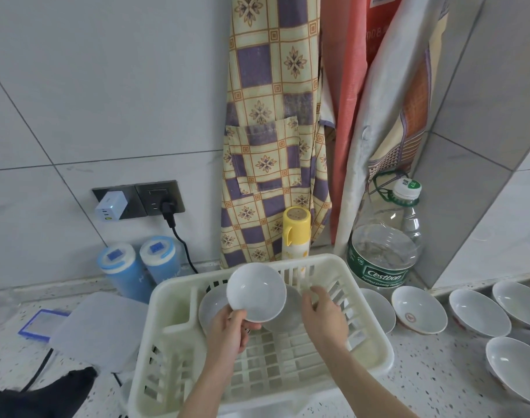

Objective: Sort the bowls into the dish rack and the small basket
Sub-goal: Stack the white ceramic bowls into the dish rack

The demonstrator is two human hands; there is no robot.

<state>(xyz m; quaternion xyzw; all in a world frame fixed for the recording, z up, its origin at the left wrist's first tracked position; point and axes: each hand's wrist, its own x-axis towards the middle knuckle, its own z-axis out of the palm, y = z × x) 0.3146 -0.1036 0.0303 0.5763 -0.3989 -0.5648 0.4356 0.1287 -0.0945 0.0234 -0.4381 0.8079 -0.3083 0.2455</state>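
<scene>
1. Sitting at the worktop's front edge, dish rack [363,357] already holds two bowls leaning at its back.
2. Left hand [227,330] pinches a white bowl [256,292] by its rim, tilted, likely to stand it on edge.
3. Right hand [324,315], fingers apart, empty, over the rack's right wall.
4. Loose bowls [417,309] wait along the right.

From my feed I see two bare forearms coming up from the bottom edge of the view, with no sleeves, cuffs or gloves on either. My left hand [229,328] and my right hand [324,316] carry no rings, no watch, no bracelet that I can make out. The fingers [307,297] of the right look slim, with short, unpainted nails. Both wrists are plain. No fabric of any garment reaches into the frame along the arms.
</scene>
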